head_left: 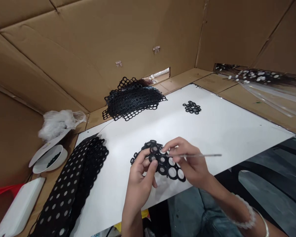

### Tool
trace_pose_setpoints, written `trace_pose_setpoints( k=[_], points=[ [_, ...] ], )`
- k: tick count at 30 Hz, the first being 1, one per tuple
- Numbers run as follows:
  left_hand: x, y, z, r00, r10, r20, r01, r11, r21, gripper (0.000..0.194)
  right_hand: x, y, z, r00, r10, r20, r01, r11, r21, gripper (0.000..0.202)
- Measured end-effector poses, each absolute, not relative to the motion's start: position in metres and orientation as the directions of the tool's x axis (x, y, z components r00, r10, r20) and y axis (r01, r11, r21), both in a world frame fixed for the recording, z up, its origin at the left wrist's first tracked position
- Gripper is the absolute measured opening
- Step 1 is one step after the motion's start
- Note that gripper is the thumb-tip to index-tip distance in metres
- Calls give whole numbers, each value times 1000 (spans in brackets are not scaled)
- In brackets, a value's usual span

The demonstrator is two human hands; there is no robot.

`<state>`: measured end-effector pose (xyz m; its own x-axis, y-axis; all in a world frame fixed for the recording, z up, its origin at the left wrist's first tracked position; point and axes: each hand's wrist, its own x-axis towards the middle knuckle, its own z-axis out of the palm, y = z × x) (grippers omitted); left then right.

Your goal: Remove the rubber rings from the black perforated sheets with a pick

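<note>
My left hand [141,176] pinches a piece of black ring mesh [172,171] between thumb and fingers, above the white board. Several joined rings make up this piece, and pale board shows through some of them. In my right hand [191,163] is a thin metal rod [209,155], pointing toward the held rings; its working tip is hidden among fingers and mesh. The right fingertips touch the upper edge of the piece. Part of the mesh sags behind the left fingers toward the board.
A stack of black ring mesh [135,100] lies at the back, and a small ring cluster [192,107] to its right. Long black dotted strips [64,191] run along the left edge. Beyond stand a white bowl [59,161], plastic bag [60,123] and white box [22,205]. Cardboard walls [138,33] enclose the board.
</note>
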<state>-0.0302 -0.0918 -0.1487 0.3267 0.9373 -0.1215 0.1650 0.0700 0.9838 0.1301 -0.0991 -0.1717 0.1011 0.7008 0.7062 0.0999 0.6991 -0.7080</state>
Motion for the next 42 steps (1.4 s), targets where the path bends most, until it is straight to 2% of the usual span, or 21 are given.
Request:
trace_pose_setpoints(
  k=[4, 9, 14, 17, 20, 23, 26, 28, 31, 34, 37, 40, 42],
  points=[
    [-29, -91, -149, 251, 963, -98, 61, 85, 994, 29, 124, -106, -171, -40, 641, 766, 182, 759, -625, 15],
    [-30, -89, -149, 208, 975, -83, -34, 92, 995, 30, 122, -106, -172, -41, 627, 778, 192, 769, -610, 12],
    [-33, -89, -148, 290, 950, -114, -128, 156, 979, 41, 123, -104, -169, 2, 621, 783, 249, 758, -602, 15],
    [-31, -90, -146, 343, 932, -117, -167, 183, 969, 45, 121, -103, -171, 8, 601, 799, 347, 748, -566, 16],
    [-28, -90, -147, 338, 935, -105, -191, 178, 965, 47, 118, -101, -178, 24, 540, 841, 482, 731, -483, 17],
    [-25, -91, -151, 315, 944, -100, -198, 168, 966, 49, 114, -99, -185, 52, 401, 915, 609, 713, -348, 17],
    [-25, -96, -151, 281, 952, -118, -128, 159, 979, 47, 109, -96, -187, 2, 232, 973, 697, 697, -168, 26],
    [-24, -99, -149, 247, 960, -132, -58, 151, 987, 45, 107, -93, -187, 3, 183, 983, 725, 676, -128, 29],
    [-23, -101, -146, 195, 969, -152, -5, 156, 988, 46, 105, -90, -190, 46, 235, 971, 713, 673, -196, 23],
    [-21, -98, -146, 195, 965, -173, 8, 175, 985, 53, 108, -92, -190, 36, 380, 924, 664, 682, -306, 17],
    [-18, -93, -148, 232, 953, -193, 13, 195, 981, 51, 111, -96, -186, 51, 509, 859, 581, 685, -440, 17],
    [-15, -91, -150, 249, 948, -198, 20, 200, 980, 48, 113, -98, -181, 204, 588, 783, 412, 674, -613, 19],
    [-14, -91, -150, 257, 946, -198, 28, 197, 980, 49, 114, -97, -177, 317, 609, 727, 304, 661, -687, 20]
  ],
)
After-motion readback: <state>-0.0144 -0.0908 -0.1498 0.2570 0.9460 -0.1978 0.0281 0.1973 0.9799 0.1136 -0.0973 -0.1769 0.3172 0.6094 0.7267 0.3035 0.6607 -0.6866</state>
